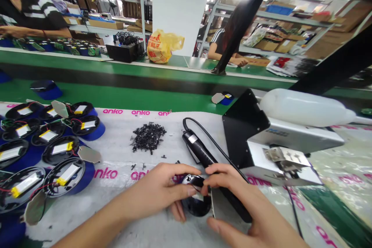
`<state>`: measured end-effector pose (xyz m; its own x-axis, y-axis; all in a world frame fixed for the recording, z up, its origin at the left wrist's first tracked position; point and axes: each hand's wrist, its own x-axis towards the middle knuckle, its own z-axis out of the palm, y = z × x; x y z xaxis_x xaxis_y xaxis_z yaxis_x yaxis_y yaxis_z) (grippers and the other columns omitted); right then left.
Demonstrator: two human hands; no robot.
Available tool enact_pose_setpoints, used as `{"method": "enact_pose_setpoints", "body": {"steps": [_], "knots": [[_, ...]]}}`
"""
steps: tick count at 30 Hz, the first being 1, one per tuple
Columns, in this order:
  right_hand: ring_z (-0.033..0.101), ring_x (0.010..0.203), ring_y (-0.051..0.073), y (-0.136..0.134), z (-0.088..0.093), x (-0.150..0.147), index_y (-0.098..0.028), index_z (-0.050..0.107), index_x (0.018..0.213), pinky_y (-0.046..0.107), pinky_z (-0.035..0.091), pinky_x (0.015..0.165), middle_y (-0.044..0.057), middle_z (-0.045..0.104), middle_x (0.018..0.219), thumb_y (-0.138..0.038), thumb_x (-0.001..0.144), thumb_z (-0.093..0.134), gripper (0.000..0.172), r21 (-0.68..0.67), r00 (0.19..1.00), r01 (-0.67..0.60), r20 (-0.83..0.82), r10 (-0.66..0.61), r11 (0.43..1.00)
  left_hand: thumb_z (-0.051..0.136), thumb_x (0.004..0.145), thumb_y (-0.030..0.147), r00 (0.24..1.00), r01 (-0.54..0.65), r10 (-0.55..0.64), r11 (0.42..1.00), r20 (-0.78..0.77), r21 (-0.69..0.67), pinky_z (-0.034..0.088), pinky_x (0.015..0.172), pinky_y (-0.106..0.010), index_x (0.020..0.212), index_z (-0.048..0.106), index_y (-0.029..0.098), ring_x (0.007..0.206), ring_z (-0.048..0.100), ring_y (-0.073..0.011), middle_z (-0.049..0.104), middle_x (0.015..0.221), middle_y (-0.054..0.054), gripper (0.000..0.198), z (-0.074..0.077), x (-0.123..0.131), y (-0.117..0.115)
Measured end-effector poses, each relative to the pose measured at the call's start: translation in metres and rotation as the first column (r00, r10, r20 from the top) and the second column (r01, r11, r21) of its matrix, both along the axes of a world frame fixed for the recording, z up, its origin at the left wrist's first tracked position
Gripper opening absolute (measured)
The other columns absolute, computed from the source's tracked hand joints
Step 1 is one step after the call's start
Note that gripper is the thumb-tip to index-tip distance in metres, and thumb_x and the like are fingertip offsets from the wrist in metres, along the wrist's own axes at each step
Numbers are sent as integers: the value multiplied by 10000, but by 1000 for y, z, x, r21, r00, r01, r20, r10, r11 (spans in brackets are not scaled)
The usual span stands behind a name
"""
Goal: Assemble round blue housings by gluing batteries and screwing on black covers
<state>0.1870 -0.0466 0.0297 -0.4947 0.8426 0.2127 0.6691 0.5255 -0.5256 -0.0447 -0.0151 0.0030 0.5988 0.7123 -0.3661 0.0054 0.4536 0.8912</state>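
My left hand and my right hand meet low in the middle of the view over a small round black housing. The fingers of both hands are curled and pinched on it. A flat grey plate lies under my right thumb beside the housing. A black pen-shaped tool with a cable lies just behind my hands, its tip pointing at them. A heap of small black clips sits further back on the white sheet.
Several round blue-and-black housings with batteries crowd the left side. A black and silver machine with a white bottle stands at right. Behind runs a green conveyor; other people work beyond it, near a yellow bag.
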Motion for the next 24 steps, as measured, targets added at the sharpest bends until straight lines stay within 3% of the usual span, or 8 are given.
{"method": "enact_pose_setpoints", "body": {"steps": [4, 8, 13, 18, 21, 24], "knots": [[660, 1101, 147, -1, -3, 0, -327, 513, 1192, 190, 550, 915, 5, 649, 1135, -189, 850, 664, 398, 17, 996, 37, -85, -36, 999, 852, 719, 234, 998, 47, -46, 998, 31, -29, 545, 545, -194, 1266, 674, 259, 530, 675, -120, 714, 638, 32, 576, 1, 0, 0], [655, 1150, 164, -2, -3, -1, -309, 548, 1170, 205, 549, 938, 21, 653, 1203, -222, 834, 683, 372, 74, 995, 63, -86, -57, 995, 737, 838, 313, 998, -22, 22, 1000, -52, -3, 526, 477, -188, 1200, 712, 237, 467, 652, -121, 679, 566, 34, 371, 3, 2, -1], [673, 1136, 164, -2, -4, 0, -307, 577, 1146, 200, 558, 921, 21, 681, 1168, -236, 839, 679, 332, 110, 989, 92, -122, -78, 990, 830, 741, 255, 999, 19, -18, 1000, -38, 13, 540, 512, -186, 1208, 717, 253, 487, 648, -106, 709, 639, 28, 480, 3, 4, -3], [638, 1207, 157, -5, -7, 1, -334, 512, 1288, 213, 517, 999, 19, 654, 1272, -239, 868, 690, 466, 50, 992, -30, -121, 36, 998, 738, 840, 313, 999, -16, 17, 1000, -52, 19, 516, 462, -180, 1202, 722, 230, 448, 631, -109, 685, 610, 21, 372, 2, 4, -3], [608, 1249, 165, -7, -7, 2, -319, 520, 1255, 217, 513, 1005, 42, 609, 1319, -218, 866, 683, 433, 36, 990, -48, -130, 52, 998, 727, 853, 324, 1000, 19, -19, 1000, -20, 12, 536, 497, -194, 1229, 715, 259, 480, 656, -108, 732, 737, -2, 382, 2, 2, 0], [593, 1267, 182, -8, -6, 3, -308, 546, 1215, 211, 527, 983, 65, 560, 1350, -206, 863, 674, 388, 54, 993, -47, -110, 52, 997, 724, 851, 347, 1000, 22, -22, 1000, -21, -1, 541, 507, -208, 1193, 735, 255, 491, 670, -129, 717, 686, -1, 354, 2, 1, 2]]}}
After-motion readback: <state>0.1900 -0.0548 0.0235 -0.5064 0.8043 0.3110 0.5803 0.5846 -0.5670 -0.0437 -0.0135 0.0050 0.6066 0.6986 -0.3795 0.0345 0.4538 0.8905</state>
